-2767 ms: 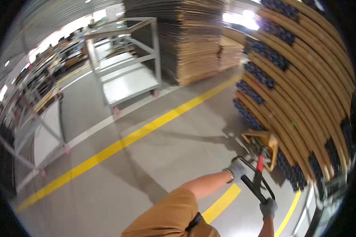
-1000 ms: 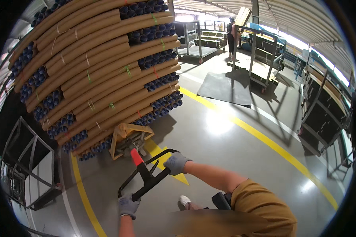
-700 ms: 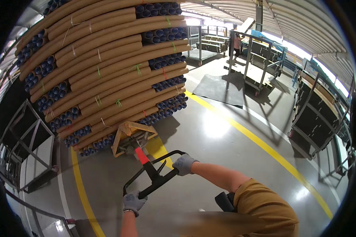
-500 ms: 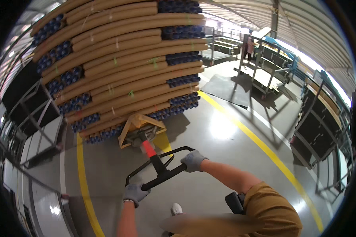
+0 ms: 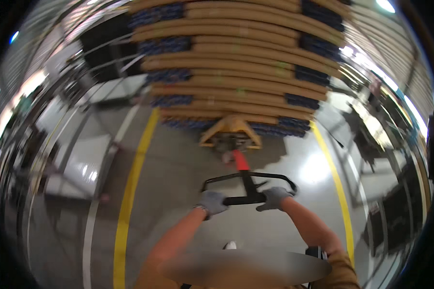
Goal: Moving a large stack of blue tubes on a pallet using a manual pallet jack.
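Observation:
Both my hands wear grey gloves and hold the black looped handle [image 5: 241,200] of a pallet jack. My left hand [image 5: 213,202] is closed round the handle's left end. My right hand [image 5: 275,198] grips its right end, the thumb lying along the near side. A red section of shaft [image 5: 240,161] joins the handle to the yellow pallet jack body [image 5: 232,129]. Just beyond it rises a tall stack of long brown cardboard tubes [image 5: 236,72], with groups of blue tube ends [image 5: 166,44] at both sides. The jack's forks are hidden under the load.
Yellow floor lines [image 5: 136,178] run along both sides of the grey floor. Metal racks with pale panels stand at left, one a low trolley [image 5: 84,159]. Dark-sided racks [image 5: 395,221] line the right. A person [image 5: 374,91] stands far off at right.
The stack and jack have shifted right in my view, which has turned left and is blurred. The handle, tilted before, is now nearly level and straighter in front of me. Both hands keep their grip.

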The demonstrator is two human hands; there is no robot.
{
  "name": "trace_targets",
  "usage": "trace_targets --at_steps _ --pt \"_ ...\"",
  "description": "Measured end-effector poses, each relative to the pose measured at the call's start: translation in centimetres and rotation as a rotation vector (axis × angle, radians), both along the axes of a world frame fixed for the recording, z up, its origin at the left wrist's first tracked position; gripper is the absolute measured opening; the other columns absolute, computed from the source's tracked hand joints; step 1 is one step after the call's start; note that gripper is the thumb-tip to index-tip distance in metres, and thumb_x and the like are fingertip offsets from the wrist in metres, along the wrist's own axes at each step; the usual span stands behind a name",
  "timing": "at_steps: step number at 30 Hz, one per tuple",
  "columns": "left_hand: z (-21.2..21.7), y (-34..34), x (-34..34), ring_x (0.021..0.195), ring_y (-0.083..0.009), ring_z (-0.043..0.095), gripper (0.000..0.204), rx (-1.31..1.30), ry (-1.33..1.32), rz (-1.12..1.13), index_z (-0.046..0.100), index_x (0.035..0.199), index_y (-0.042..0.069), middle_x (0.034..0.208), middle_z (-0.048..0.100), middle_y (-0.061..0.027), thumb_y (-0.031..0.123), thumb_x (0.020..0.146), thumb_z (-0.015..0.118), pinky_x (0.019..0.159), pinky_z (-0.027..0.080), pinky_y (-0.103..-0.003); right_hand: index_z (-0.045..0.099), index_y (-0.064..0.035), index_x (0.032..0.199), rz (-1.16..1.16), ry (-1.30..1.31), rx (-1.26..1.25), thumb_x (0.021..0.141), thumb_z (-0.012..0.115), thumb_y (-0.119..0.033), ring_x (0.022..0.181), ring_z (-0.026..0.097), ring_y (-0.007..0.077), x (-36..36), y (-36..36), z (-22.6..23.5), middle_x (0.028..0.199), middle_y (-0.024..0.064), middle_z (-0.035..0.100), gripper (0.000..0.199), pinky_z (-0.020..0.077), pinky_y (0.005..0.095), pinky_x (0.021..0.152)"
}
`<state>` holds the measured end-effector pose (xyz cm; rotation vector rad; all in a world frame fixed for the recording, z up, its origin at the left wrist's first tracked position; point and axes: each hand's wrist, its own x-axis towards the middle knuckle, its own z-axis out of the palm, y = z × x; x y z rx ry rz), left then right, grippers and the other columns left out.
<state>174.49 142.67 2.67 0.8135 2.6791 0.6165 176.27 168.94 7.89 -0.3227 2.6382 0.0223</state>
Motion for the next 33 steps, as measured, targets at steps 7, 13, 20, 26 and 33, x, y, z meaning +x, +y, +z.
trace_targets --at_steps 7,13,20,26,33 --pt "-1.0 0.7 0.9 0.082 -0.03 0.062 0.028 0.003 0.09 0.037 0.061 0.089 0.014 0.084 0.064 -0.0115 0.036 0.072 0.057 0.07 0.046 -0.043 0.069 -0.0164 0.091 -0.052 -0.012 0.017 0.059 0.063 -0.064 0.085 0.063 0.0289 0.0 -2.4 1.4 0.089 0.0124 0.067 0.057 0.0474 0.0371 0.076" --pt "-2.6 5.7 2.3 0.075 -0.0343 0.063 0.018 -0.016 0.141 0.028 0.065 0.075 0.009 0.076 0.065 -0.0155 0.022 0.064 0.058 0.064 0.049 -0.044 0.067 -0.0112 0.09 0.002 0.166 0.086 0.057 0.076 -0.049 0.073 0.064 0.0268 0.6 3.3 -3.5 0.075 0.0125 0.066 0.051 0.0488 0.0366 0.066" --pt "-2.4 11.1 6.8 0.078 -0.0314 0.062 0.023 0.026 0.222 0.019 0.066 0.075 0.01 0.079 0.065 -0.0108 0.027 0.06 0.062 0.067 0.048 -0.045 0.062 -0.0097 0.106 0.016 0.177 -0.146 0.061 0.075 -0.048 0.079 0.064 0.0302 7.7 7.4 -0.5 0.085 0.0154 0.066 0.06 0.0482 0.0393 0.069" --pt "-1.2 11.6 13.6 0.076 -0.0299 0.062 0.029 -0.029 0.223 -0.016 0.065 0.081 0.012 0.08 0.065 -0.0095 0.029 0.058 0.062 0.066 0.047 -0.042 0.062 -0.01 0.106 0.0 0.24 -0.014 0.063 0.07 -0.053 0.085 0.063 0.0323 14.3 8.3 -1.1 0.089 0.0163 0.066 0.061 0.0483 0.0421 0.073" --pt "-1.0 8.6 19.7 0.077 -0.0311 0.062 0.029 0.032 0.255 -0.038 0.061 0.084 0.013 0.079 0.063 -0.0106 0.029 0.06 0.06 0.064 0.046 -0.045 0.059 -0.0112 0.11 0.015 0.223 -0.086 0.063 0.068 -0.054 0.088 0.062 0.0319 19.2 7.1 -2.2 0.093 0.0151 0.066 0.064 0.0483 0.0413 0.076"
